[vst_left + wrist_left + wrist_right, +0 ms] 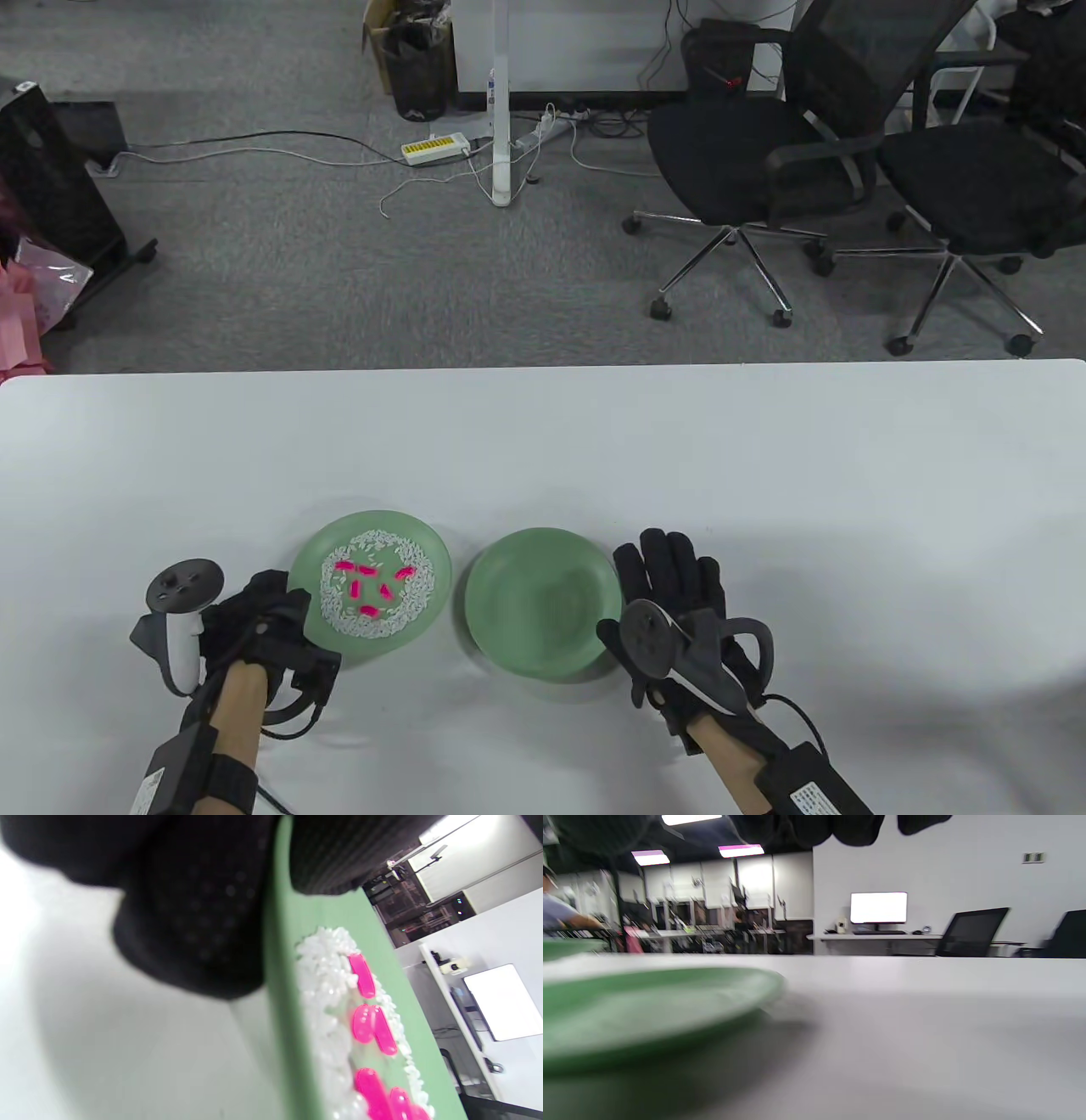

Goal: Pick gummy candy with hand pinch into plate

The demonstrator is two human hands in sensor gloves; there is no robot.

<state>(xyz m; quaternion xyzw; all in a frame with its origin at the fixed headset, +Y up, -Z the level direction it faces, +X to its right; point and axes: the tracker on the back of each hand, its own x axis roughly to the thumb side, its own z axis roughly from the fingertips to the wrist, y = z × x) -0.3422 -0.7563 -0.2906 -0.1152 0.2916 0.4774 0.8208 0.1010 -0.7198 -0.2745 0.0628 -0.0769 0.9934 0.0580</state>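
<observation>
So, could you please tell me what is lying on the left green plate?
The left plate holds a ring of white rice with pink gummy candies among the grains. Its left edge is hidden by the left hand.

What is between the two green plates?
Just bare white table: the table view shows a narrow gap between the rice plate and the empty plate.
</observation>
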